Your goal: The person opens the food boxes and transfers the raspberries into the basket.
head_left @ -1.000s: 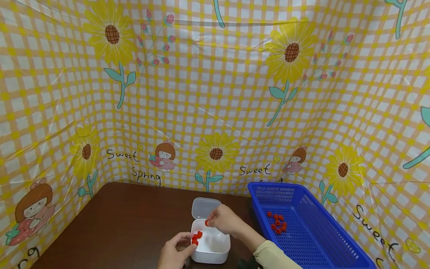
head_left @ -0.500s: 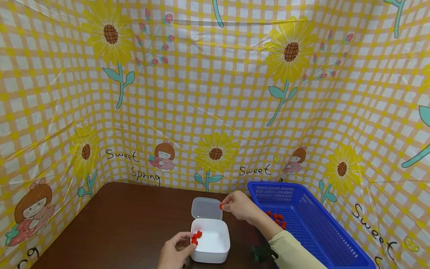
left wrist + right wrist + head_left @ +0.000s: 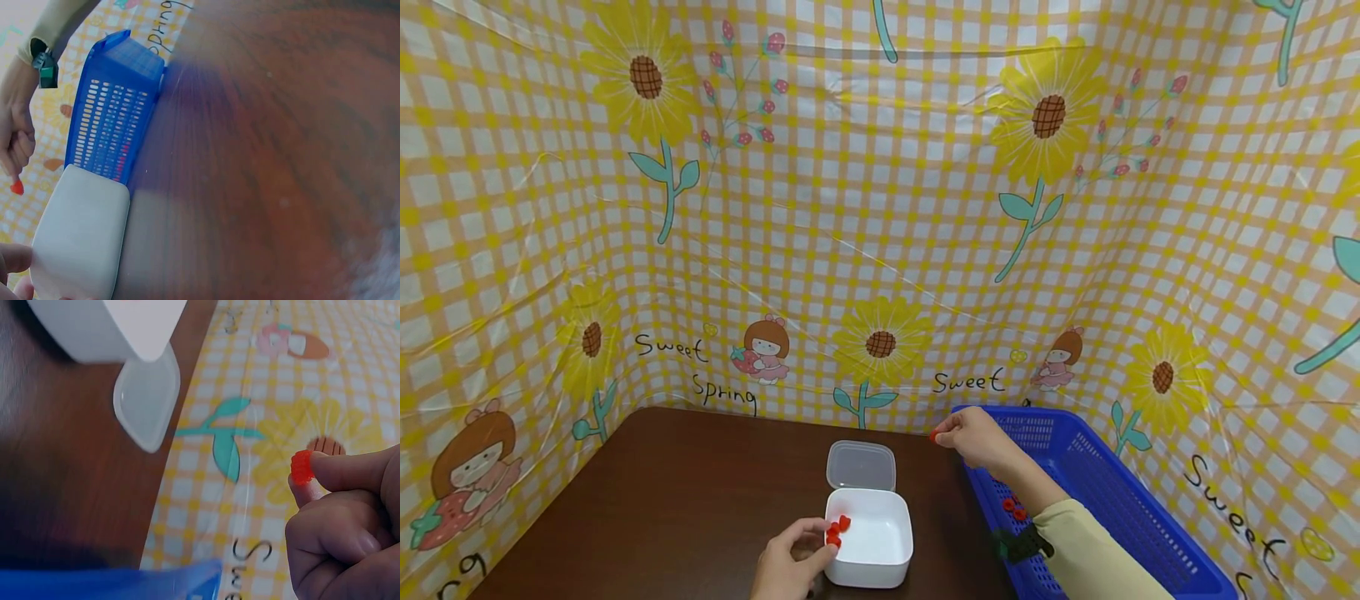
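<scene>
My right hand [image 3: 977,440] pinches a small red raspberry [image 3: 302,467] between thumb and index finger, above the far left corner of the blue basket [image 3: 1093,454]. My left hand [image 3: 792,557] holds the left side of a white plastic box [image 3: 870,575]. Several red raspberries [image 3: 844,522] lie inside the box at its left wall, beside the left fingertips. More raspberries [image 3: 1013,508] lie in the basket, partly hidden behind my right forearm. From the left wrist, the box [image 3: 81,231] shows its plain outer side, with fingertips touching it.
A translucent lid [image 3: 861,465] lies on the dark brown table [image 3: 715,492] just behind the box. The perforated basket takes up the table's right side. A checked, flower-printed cloth [image 3: 880,208] walls in the back and both sides. A dark green wrist device [image 3: 1024,545] sits on my right wrist.
My right hand has left the box and moved right and away from me to the basket's far left corner, carrying a raspberry. My left hand has stayed on the box.
</scene>
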The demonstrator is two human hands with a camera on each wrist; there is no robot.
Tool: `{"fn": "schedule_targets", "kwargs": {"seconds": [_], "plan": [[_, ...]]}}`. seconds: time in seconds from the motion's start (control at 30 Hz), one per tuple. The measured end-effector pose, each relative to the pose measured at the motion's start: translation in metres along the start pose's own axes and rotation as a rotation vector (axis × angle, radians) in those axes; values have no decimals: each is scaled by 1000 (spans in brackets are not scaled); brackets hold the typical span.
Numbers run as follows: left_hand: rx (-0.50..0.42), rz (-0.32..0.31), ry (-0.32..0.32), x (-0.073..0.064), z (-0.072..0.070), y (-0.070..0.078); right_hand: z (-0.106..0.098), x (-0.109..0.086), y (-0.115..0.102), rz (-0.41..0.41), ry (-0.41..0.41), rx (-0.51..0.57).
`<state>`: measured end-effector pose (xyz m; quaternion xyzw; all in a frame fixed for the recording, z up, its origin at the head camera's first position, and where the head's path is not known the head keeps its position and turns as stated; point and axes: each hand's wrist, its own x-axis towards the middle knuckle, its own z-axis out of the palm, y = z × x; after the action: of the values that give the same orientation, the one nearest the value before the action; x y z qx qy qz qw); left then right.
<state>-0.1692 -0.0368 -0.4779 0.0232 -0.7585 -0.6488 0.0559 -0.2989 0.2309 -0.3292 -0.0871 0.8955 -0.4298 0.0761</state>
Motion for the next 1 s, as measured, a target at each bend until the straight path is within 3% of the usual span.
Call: {"fn": "schedule_targets", "kwargs": {"seconds": [0.27, 0.6, 0.77, 1.0], "plan": [[-8, -11, 0, 0, 0, 3, -32, 9, 15, 42, 47, -63], [-12, -3, -3, 2, 0, 2, -62, 18, 48, 41, 48, -113], [-9, -12, -2, 3, 0, 0, -70, 19, 64, 51, 17, -138], [-24, -36, -15, 2, 0, -3, -71, 22, 93, 153, 3, -187]]}}
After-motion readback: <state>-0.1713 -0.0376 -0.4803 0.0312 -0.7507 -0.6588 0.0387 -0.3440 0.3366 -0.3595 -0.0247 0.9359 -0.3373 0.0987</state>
